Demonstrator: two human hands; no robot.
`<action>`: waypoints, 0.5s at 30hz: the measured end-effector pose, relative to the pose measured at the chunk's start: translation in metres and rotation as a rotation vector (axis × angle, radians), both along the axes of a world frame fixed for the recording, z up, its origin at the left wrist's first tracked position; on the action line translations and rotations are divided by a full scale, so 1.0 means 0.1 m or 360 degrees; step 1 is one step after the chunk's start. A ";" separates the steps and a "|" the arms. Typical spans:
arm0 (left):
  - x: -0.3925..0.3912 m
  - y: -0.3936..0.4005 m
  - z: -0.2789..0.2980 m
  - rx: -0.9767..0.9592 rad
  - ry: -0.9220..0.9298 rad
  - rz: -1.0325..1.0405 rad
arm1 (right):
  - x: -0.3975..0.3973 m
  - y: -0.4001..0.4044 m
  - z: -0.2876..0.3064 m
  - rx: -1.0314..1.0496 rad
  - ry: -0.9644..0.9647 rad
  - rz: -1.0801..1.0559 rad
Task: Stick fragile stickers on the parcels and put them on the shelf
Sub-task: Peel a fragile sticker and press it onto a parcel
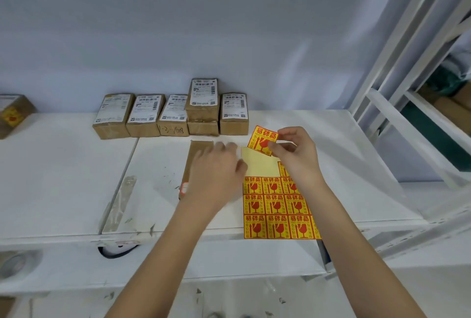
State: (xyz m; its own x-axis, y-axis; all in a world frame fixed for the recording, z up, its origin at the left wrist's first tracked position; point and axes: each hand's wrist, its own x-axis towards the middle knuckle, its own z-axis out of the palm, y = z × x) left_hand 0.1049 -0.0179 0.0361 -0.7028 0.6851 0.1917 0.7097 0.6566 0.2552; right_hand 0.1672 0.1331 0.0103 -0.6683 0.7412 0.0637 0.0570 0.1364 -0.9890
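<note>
Here right hand [293,154] fingers pinch a sticker [262,140]; left hand [216,172] lies flat on parcel [197,157].

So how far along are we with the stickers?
Done: one stickered parcel sits far left. In hand: the right hand pinches a peeled fragile sticker; the left hand rests on the flat parcel. Left: six parcels at the wall show none.

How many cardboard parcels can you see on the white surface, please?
8: six parcels along the wall, one of them stacked on another; one under the left hand; one at far left. Others may be hidden.
</note>
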 end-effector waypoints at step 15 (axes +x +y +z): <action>-0.45 -0.48 -0.15 0.0963 -0.0898 0.0270 | -0.43 -0.68 0.16 0.0036 -0.0021 0.0415</action>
